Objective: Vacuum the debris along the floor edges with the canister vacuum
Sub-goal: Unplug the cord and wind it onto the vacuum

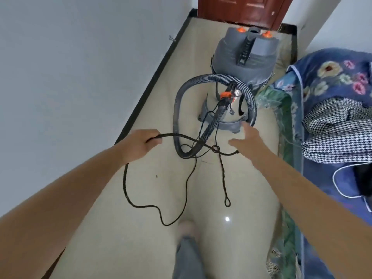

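A grey canister vacuum (243, 57) with orange latches stands on the beige floor ahead of me. Its ribbed grey hose (179, 109) loops down in front of it to the floor. My left hand (138, 143) grips a black power cord (128, 198) that trails in loops over the floor and crosses the hose. My right hand (244, 141) reaches forward, fingers spread and holding nothing, just in front of the vacuum's base and near the cord's end (235, 152).
A white wall with a black baseboard (155, 77) runs along the left. A bed with a blue floral cover (330, 81) and a houndstooth cloth (338, 127) fills the right. A dark red door (245, 11) closes the far end. My foot (188, 228) stands below.
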A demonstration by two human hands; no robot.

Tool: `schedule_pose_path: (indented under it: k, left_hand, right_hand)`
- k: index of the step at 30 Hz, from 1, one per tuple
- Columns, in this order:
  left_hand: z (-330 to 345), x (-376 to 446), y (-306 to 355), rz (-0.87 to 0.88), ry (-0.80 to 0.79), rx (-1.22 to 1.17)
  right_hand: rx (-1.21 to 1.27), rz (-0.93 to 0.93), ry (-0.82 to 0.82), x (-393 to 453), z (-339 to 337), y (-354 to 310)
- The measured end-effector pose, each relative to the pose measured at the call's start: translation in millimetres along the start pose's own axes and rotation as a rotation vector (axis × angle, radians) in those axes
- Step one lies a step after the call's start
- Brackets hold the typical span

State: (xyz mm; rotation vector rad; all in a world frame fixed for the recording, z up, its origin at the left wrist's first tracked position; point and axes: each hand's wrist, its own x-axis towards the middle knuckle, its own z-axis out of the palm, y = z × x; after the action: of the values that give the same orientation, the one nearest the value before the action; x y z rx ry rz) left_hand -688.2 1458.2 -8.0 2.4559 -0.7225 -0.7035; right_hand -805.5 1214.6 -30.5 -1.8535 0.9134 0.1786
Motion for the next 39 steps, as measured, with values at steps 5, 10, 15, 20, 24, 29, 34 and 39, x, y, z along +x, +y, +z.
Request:
schedule_pose_path:
  k: [5, 10, 15, 20, 24, 29, 34, 39]
  left_hand:
    - [-56.6, 80.1, 51.2, 0.233, 0.087, 0.153]
    - [-116.6, 123.7, 52.9, 0.18, 0.089, 0.063]
    - [-144.9, 179.1, 74.7, 0.218, 0.149, -0.018]
    - [-140.3, 250.4, 72.7, -0.07, -0.135, 0.139]
    - [-116.5, 297.2, 47.7, -0.401, 0.041, -0.111]
    - [-89.3, 369.1, 106.9, -0.432, 0.2, -0.052]
    - [-104.5, 426.5, 137.6, -0.272, 0.169, 0.331]
    - [-129.6, 446.5, 102.8, -0.5, 0.153, 0.609]
  right_hand:
    - [0.202, -0.145, -0.577, 48.6, 15.0, -50.4]
    - [0.19, -0.331, -0.4, 106.3, 16.0, -110.2]
    - [0.277, -0.399, -0.646, 144.7, 2.6, -171.8]
    - [0.524, -0.337, -0.234, 215.0, -95.6, -183.5]
    - [0.877, -0.188, -0.048, 299.2, -197.4, -156.6]
    - [0.312, -0.09, -0.248, 358.8, -247.2, -141.1]
    - [-0.101, -0.168, -0.395, 399.9, -245.2, -182.9]
    - [-0.438, -0.354, -0.571, 423.3, -207.8, -233.9]
